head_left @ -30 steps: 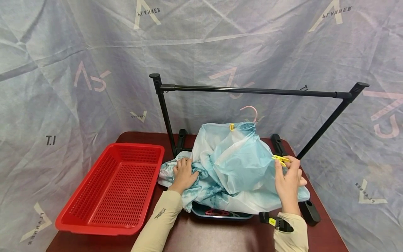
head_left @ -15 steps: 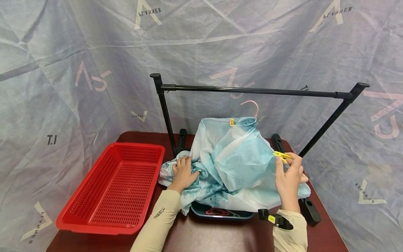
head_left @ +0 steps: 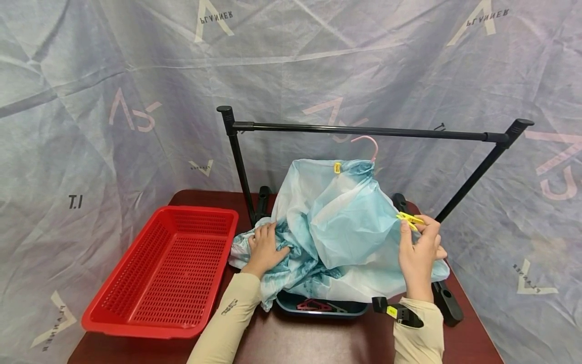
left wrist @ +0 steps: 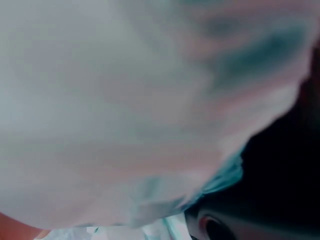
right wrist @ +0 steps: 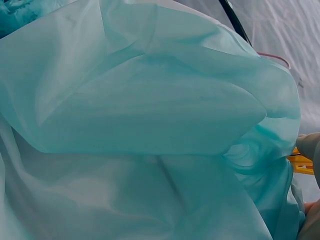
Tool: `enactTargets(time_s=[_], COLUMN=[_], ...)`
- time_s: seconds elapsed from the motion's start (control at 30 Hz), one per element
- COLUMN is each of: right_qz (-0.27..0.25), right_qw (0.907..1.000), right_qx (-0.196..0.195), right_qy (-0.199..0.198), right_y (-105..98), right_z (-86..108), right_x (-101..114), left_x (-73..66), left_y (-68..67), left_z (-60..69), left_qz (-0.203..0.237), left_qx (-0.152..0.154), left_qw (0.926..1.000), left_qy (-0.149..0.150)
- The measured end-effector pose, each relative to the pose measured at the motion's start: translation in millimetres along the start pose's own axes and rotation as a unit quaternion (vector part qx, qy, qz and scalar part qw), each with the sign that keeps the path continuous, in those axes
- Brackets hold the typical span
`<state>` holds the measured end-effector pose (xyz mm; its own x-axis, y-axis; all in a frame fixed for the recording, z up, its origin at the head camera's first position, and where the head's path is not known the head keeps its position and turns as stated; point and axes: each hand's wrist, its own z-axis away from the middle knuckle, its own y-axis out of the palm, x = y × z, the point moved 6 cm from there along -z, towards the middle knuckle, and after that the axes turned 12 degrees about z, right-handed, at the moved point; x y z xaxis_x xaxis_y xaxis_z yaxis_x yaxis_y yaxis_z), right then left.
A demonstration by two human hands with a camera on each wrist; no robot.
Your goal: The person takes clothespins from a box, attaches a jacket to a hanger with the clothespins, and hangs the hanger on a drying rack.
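A light blue and white tie-dyed garment [head_left: 352, 227] hangs on a hanger with a pink hook [head_left: 375, 146]. The hook stands upright just below the black rail. My right hand [head_left: 420, 247] pinches a yellow clothespin [head_left: 410, 219], whose tip meets the garment's right edge. Another yellow clothespin [head_left: 337, 168] sits at the garment's upper edge. My left hand [head_left: 264, 250] rests on the bunched cloth at the left, thumb spread from the fingers. Blurred cloth [left wrist: 115, 110] fills most of the left wrist view. In the right wrist view, the garment [right wrist: 150, 110] covers most of the picture.
A red perforated basket [head_left: 182, 273] stands left on the dark red table [head_left: 309, 344]. Behind the garment rises a black clothes rack [head_left: 364, 130]. Partly under the cloth lies a dark blue tray [head_left: 318, 314] with red and dark clothespins [head_left: 313, 305].
The pink hook and the garment's upper edge have risen toward the rail. My right hand has moved slightly up with the clothespin. My left hand has hardly moved.
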<state>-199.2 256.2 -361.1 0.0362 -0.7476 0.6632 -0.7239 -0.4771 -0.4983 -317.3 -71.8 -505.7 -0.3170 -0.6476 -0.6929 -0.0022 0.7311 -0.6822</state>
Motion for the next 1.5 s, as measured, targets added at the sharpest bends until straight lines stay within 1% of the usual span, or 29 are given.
enactTargets(time_s=[0.17, 0.33, 0.6, 0.77, 0.93, 1.07, 1.27, 1.5], right_qz=[-0.001, -0.006, -0.010, -0.005, -0.008, -0.011, -0.007, 0.000], right_qw=[1.0000, 1.0000, 0.9997, 0.9998, 0.9997, 0.9997, 0.9996, 0.9995], right_qx=[0.000, 0.001, 0.009, 0.000, -0.013, -0.017, -0.025, -0.032], right_qy=[0.006, 0.001, 0.018, 0.020, 0.017, 0.016, 0.009, 0.007], right_y=[0.6, 1.3, 2.4, 3.2, 4.5, 5.1, 6.0, 8.4], right_z=[-1.7, -4.7, -9.1, -10.8, -12.8, -14.6, -16.9, -19.2], right_x=[2.7, 5.6, 11.2, 11.9, 12.2, 13.1, 14.0, 15.2], left_x=[0.9, 0.3, -0.9, -2.7, -3.4, -2.5, -4.2, -4.7], left_y=[-1.0, -3.0, -4.4, -5.9, -7.3, -7.3, -8.6, -10.9], left_z=[-0.8, -1.1, -2.1, -0.8, 0.5, 1.2, 2.5, 3.4], left_qz=[-0.004, -0.010, -0.005, 0.000, -0.002, -0.007, -0.007, -0.005], left_qx=[0.000, -0.006, -0.012, -0.018, -0.017, -0.013, -0.014, -0.015], left_qw=[1.0000, 0.9999, 0.9999, 0.9998, 0.9999, 0.9999, 0.9999, 0.9999], left_qy=[-0.005, -0.002, -0.005, 0.000, -0.001, -0.006, 0.000, -0.002])
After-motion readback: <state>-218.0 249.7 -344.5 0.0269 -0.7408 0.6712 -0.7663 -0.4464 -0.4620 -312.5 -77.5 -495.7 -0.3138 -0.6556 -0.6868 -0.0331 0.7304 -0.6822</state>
